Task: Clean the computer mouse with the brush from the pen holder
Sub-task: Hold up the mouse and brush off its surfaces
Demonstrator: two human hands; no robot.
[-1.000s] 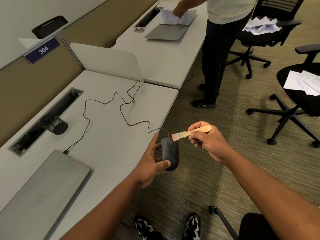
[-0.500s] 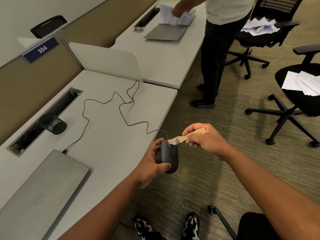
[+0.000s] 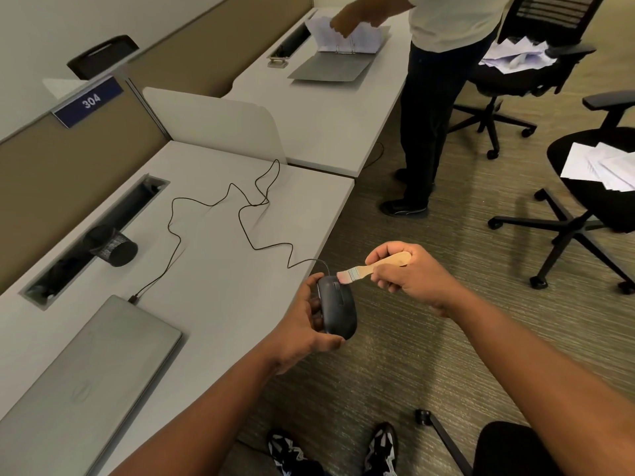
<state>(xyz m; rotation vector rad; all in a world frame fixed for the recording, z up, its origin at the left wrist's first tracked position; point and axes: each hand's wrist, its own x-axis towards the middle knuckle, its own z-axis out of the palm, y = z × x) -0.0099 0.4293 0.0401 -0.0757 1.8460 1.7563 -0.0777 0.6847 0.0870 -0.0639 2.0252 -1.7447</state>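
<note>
A closed laptop is lying on the desk to the left of the left hand, and the mouse's cable is snaking across the desk beyond that hand to plug in at the laptop's far corner. Farther left, a black mesh pen holder is lying tipped on its side at the edge of a cable trough. Nothing is standing between the hands and the mouse. Beyond the right hand, another person is standing at the next desk leafing through a binder, and two chairs with loose papers are sitting on the carpet to the right.

The left hand is cupping the mouse from its left side, fingers curled around it, holding it just off the desk's edge above the carpet. The right hand is gripping the wooden handle of the brush, whose bristles are touching the front of the mouse near the wheel.
</note>
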